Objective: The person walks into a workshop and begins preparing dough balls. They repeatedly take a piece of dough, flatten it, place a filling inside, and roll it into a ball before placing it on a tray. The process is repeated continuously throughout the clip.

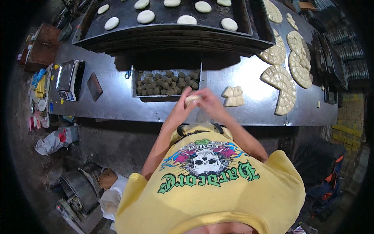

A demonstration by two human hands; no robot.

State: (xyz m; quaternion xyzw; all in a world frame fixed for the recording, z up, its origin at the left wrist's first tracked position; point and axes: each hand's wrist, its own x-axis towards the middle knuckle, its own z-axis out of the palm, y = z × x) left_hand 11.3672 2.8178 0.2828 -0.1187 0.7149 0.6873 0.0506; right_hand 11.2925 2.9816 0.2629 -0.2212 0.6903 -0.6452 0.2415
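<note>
Just in front of my body, at the near edge of the metal table (pixel 253 115), my two hands meet around a small pale piece of dough (pixel 192 100). My left hand (pixel 181 109) supports it with bent fingers. Over it curls my right hand (pixel 211 103), slightly smeared by motion. Right beyond them stands a shallow metal tray (pixel 133 84) with many dark brown filling balls (pixel 159 82). A small cluster of dough pieces (pixel 233 96) lies to the right of my right hand. Whether a filling ball is inside the held dough is hidden.
Across the far side, a large dark baking tray (pixel 165 18) bears several flat dough rounds (pixel 145 16). Scored dough slabs (pixel 281 86) spread over the right side. At left are a digital scale (pixel 69 80), a dark flat slab (pixel 94 86) and blue scissors handles (pixel 127 74).
</note>
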